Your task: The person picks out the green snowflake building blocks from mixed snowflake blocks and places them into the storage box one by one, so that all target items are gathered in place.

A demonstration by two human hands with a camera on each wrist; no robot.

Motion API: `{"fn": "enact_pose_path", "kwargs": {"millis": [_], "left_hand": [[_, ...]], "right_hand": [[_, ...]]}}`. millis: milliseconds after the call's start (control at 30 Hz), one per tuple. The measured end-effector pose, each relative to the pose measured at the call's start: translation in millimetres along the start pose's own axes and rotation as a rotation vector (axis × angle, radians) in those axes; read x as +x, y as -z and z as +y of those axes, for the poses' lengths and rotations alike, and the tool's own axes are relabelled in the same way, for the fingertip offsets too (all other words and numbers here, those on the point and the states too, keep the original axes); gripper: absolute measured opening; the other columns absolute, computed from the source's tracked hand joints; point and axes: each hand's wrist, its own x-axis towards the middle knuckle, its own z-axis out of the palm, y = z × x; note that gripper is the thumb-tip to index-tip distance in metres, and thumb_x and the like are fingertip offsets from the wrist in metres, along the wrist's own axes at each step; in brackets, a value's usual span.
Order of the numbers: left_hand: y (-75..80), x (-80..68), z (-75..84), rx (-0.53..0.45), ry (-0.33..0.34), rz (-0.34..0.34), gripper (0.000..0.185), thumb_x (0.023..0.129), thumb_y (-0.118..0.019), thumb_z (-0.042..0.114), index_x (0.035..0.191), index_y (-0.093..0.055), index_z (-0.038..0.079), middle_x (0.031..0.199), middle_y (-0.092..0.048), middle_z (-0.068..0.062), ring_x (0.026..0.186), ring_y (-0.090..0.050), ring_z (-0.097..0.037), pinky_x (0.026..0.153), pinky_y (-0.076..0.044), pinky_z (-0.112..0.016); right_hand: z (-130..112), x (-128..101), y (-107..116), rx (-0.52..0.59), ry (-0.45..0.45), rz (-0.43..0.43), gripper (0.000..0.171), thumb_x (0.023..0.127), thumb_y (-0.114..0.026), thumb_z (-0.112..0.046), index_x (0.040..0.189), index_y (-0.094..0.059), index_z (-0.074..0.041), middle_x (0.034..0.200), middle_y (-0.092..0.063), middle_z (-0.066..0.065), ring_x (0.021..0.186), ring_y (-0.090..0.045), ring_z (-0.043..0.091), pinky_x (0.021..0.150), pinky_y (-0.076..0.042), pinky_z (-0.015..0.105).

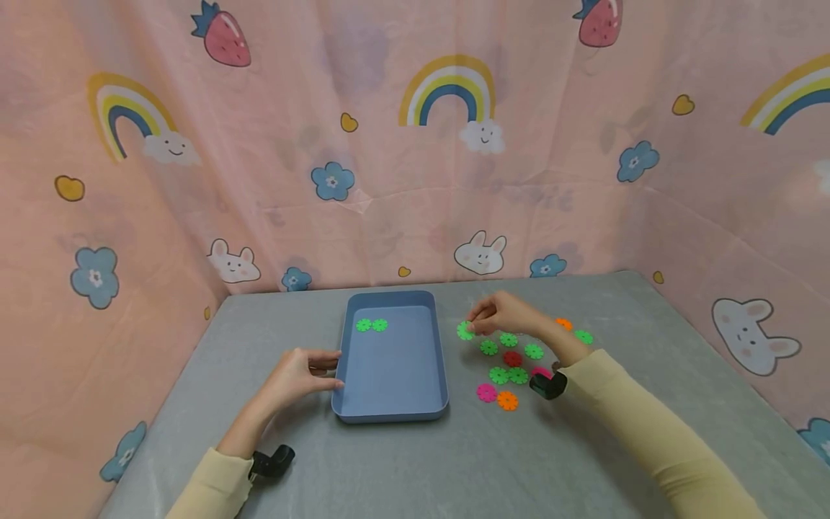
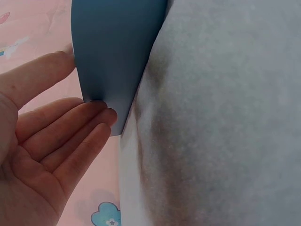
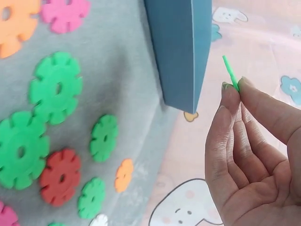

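Note:
A blue tray (image 1: pixel 344 357) sits mid-table with two green snowflake discs (image 1: pixel 372 325) at its far left corner. My left hand (image 1: pixel 300 373) rests with straight fingers (image 2: pixel 94 117) against the tray's left wall (image 2: pixel 113 56). My right hand (image 1: pixel 499 314) hovers just right of the tray and pinches a green disc (image 1: pixel 464 331), seen edge-on in the right wrist view (image 3: pixel 230 71) between thumb and fingertips (image 3: pixel 233 94). Loose discs lie under and beside that hand: green (image 1: pixel 507 375), red (image 1: pixel 513 358), pink (image 1: pixel 486 392), orange (image 1: pixel 507 401).
The table carries a grey cloth (image 1: pixel 402 461). Pink patterned curtains (image 1: pixel 389 144) close in the back and both sides. More green (image 3: pixel 55 87), red (image 3: pixel 60 176) and orange (image 3: pixel 14 23) discs show in the right wrist view beside the tray's corner (image 3: pixel 181 52).

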Motion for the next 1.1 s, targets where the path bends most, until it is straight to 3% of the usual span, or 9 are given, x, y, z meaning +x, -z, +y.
{"fn": "enact_pose_path", "kwargs": {"millis": [133,333,500,733,1033,1100], "left_hand": [[0.1,0.1,0.6,0.002,0.009,0.001,0.058,0.072,-0.083,0.024,0.123,-0.064,0.002,0.116,-0.068,-0.014,0.102,-0.067,-0.025,0.084,-0.056,-0.037],[-0.6,0.5,1.3,0.004,0.004,0.008,0.058,0.071,-0.083,0.024,0.121,-0.064,0.001,0.115,-0.068,-0.014,0.100,-0.068,-0.025,0.082,-0.056,-0.036],[-1.0,0.9,0.4,0.005,0.001,0.011,0.057,0.071,-0.083,0.022,0.121,-0.064,0.001,0.115,-0.068,-0.015,0.100,-0.068,-0.025,0.081,-0.057,-0.035],[-1.0,2.1,-2.2,0.012,-0.002,0.009,0.058,0.072,-0.083,0.024,0.122,-0.064,0.001,0.115,-0.068,-0.015,0.100,-0.068,-0.024,0.082,-0.056,-0.036],[-0.5,2.5,-3.2,0.009,-0.013,0.001,0.058,0.072,-0.083,0.023,0.122,-0.064,0.001,0.115,-0.068,-0.016,0.100,-0.068,-0.024,0.082,-0.056,-0.035],[-0.8,2.3,-3.3,0.006,-0.015,-0.002,0.058,0.072,-0.083,0.024,0.122,-0.063,0.001,0.115,-0.067,-0.015,0.100,-0.068,-0.024,0.082,-0.056,-0.035]], "right_hand": [[-7,10,1,0.031,-0.013,0.020,0.030,0.085,-0.072,-0.024,0.105,-0.069,-0.001,0.090,-0.073,0.009,0.088,-0.067,0.037,0.083,-0.055,0.047],[-15,26,1,0.017,-0.004,0.029,0.031,0.086,-0.071,-0.025,0.107,-0.069,-0.002,0.092,-0.073,0.009,0.082,-0.069,0.023,0.082,-0.057,0.040],[-20,42,-3,0.036,0.006,0.014,0.030,0.086,-0.071,-0.025,0.106,-0.069,-0.003,0.094,-0.072,0.009,0.091,-0.067,0.033,0.083,-0.057,0.038],[-36,66,-10,0.032,0.000,0.020,0.024,0.085,-0.072,-0.019,0.101,-0.070,-0.001,0.088,-0.073,0.010,0.077,-0.069,0.017,0.079,-0.058,0.036],[-58,86,-23,0.021,0.009,-0.018,0.023,0.086,-0.071,-0.018,0.101,-0.070,-0.001,0.089,-0.072,0.008,0.080,-0.069,0.018,0.076,-0.058,0.031],[-61,90,-26,0.013,0.000,-0.025,0.022,0.086,-0.070,-0.018,0.101,-0.070,-0.002,0.089,-0.072,0.008,0.084,-0.069,0.023,0.077,-0.057,0.033]]}}
